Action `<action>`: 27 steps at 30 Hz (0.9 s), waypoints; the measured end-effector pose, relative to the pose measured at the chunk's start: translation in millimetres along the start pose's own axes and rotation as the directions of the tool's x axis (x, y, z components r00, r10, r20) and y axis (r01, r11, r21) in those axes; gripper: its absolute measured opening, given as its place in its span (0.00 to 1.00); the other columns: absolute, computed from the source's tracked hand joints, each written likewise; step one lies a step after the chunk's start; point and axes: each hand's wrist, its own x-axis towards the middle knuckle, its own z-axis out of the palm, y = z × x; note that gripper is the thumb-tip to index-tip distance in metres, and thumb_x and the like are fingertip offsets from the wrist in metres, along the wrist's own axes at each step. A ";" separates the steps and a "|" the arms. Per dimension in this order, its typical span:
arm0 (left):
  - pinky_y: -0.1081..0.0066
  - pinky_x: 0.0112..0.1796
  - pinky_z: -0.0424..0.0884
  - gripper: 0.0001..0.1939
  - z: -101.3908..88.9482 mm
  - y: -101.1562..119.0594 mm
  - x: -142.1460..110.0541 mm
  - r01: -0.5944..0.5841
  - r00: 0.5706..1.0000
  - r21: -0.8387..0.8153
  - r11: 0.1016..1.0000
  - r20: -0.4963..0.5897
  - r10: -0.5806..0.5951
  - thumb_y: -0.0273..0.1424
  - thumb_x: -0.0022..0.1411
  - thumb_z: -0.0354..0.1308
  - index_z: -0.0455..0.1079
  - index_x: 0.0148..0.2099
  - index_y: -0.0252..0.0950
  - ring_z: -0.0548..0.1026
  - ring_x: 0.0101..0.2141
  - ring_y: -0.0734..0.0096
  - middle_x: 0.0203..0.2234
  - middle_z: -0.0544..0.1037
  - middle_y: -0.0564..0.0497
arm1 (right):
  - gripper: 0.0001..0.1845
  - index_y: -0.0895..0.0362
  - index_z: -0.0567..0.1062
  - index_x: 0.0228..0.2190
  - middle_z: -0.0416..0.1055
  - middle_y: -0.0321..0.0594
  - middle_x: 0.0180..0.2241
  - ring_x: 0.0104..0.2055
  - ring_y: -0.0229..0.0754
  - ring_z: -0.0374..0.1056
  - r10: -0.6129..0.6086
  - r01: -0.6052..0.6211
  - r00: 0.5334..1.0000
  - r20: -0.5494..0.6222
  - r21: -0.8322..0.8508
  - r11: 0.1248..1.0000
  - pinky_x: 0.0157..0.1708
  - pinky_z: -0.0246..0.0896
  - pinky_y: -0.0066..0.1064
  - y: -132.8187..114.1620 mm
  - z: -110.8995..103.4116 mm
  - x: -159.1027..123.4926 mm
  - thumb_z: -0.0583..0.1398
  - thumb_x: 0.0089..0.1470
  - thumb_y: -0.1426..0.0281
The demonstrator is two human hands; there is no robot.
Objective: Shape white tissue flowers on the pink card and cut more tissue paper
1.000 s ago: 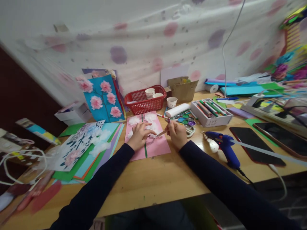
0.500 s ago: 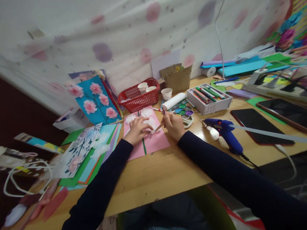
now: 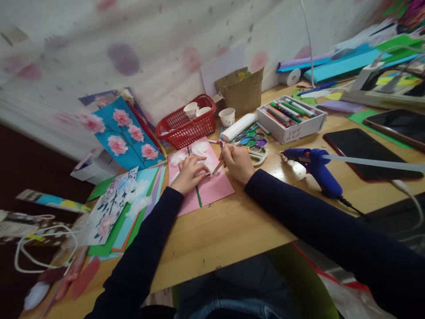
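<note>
A sheet of pink paper lies on the table with a green stripe down it and white cotton tufts on its upper part. My left hand rests on the sheet, its fingers apart and the tips close to the cotton. My right hand is closed around a thin brown pointed stick, whose tip points down at the paper beside my left fingertips. Whether the stick is a pencil I cannot tell. My palm and fingers hide its upper part.
A red basket with paper cups stands behind the sheet. A white box of markers, a blue glue gun and a phone are to the right. Coloured papers and a blue flower picture are to the left.
The view has tilted down and shifted slightly. Both hands stay at almost the same place on the pink paper, the stick still in my right hand.
</note>
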 end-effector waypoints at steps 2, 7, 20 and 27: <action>0.55 0.51 0.50 0.06 0.6 0.8 0.1 0.002 1.000 -0.010 1.000 -0.003 -0.002 0.33 0.62 0.53 0.72 0.36 0.41 0.59 0.54 0.59 0.53 0.68 0.51 | 0.28 0.56 0.67 0.17 0.61 0.32 0.12 0.17 0.33 0.60 0.008 -0.007 0.999 -0.048 0.017 1.000 0.23 0.52 0.26 -1.7 -1.7 0.2 0.44 0.61 0.57; 0.56 0.51 0.50 0.04 2.6 6.6 0.8 0.033 0.997 -0.027 0.999 -0.062 -0.035 0.32 0.59 0.56 0.71 0.35 0.40 0.61 0.53 0.60 0.51 0.71 0.52 | 0.29 0.55 0.65 0.16 0.61 0.32 0.14 0.17 0.32 0.59 -0.039 0.044 0.991 -0.125 0.034 0.998 0.22 0.51 0.26 -9.9 -6.9 -1.2 0.42 0.61 0.57; 0.55 0.51 0.51 0.03 14.1 3.6 2.5 0.100 0.982 -0.077 0.992 -0.153 -0.111 0.32 0.57 0.59 0.73 0.31 0.40 0.64 0.51 0.59 0.44 0.76 0.52 | 0.24 0.55 0.66 0.18 0.63 0.31 0.14 0.19 0.32 0.61 -0.163 0.163 0.986 0.022 0.011 0.987 0.24 0.53 0.24 -10.1 -4.4 -4.6 0.45 0.62 0.62; 0.54 0.51 0.51 0.03 14.4 3.8 1.0 0.084 0.982 -0.100 0.991 -0.159 -0.099 0.31 0.57 0.59 0.74 0.33 0.40 0.64 0.51 0.59 0.44 0.76 0.52 | 0.22 0.56 0.65 0.18 0.64 0.31 0.13 0.18 0.32 0.61 -0.187 0.185 0.980 0.061 0.039 0.982 0.24 0.53 0.24 -11.1 -4.7 -5.1 0.47 0.61 0.64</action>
